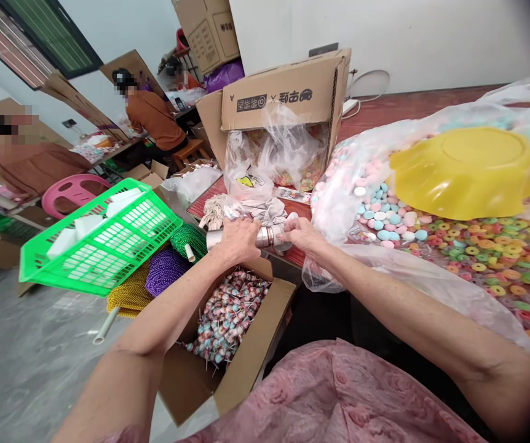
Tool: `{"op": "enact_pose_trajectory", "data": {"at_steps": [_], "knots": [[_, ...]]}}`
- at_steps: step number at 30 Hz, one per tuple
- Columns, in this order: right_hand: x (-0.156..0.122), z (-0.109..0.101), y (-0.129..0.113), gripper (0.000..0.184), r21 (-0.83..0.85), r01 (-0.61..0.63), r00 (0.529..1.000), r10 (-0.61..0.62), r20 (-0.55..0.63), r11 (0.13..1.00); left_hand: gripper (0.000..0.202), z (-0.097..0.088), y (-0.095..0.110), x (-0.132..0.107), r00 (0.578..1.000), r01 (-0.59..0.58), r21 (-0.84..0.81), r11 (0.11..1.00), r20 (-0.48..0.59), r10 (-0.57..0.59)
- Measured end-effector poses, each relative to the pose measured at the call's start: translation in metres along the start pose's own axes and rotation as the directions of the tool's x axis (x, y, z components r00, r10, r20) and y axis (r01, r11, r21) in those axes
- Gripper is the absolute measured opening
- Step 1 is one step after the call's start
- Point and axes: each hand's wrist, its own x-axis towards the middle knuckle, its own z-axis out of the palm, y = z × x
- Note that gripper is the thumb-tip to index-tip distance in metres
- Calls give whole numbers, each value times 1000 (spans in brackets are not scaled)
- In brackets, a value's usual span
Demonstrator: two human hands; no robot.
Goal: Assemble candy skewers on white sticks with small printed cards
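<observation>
A silvery metal thermos flask lies sideways over the near edge of the table. My left hand is wrapped around its body, and the fingers are partly hidden. At the flask's right end, my right hand closes its fingers around the top part; whether the lid is on or loose I cannot tell. Crumpled pale cloth gloves lie just behind the flask. Below my left hand, an opened carton holds a heap of wrapped lollipops.
On the right, plastic bags of marshmallow-like sweets and ring gummies surround a yellow bowl. A cardboard box stands behind. A green basket and beaded rolls are at left. Several people sit beyond.
</observation>
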Motion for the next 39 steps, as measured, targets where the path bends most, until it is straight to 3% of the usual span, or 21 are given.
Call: {"op": "enact_pose_trajectory", "data": {"at_steps": [20,39], "knots": [[11,-2,16,24,-5,37,999,-37,21,999,44,-5,4,4,999,8,35,999,38,-10],[8,-2,7,21,5,-50,998,50,45,999,50,3,-1,5,999,1,9,1000,37,-1]]}}
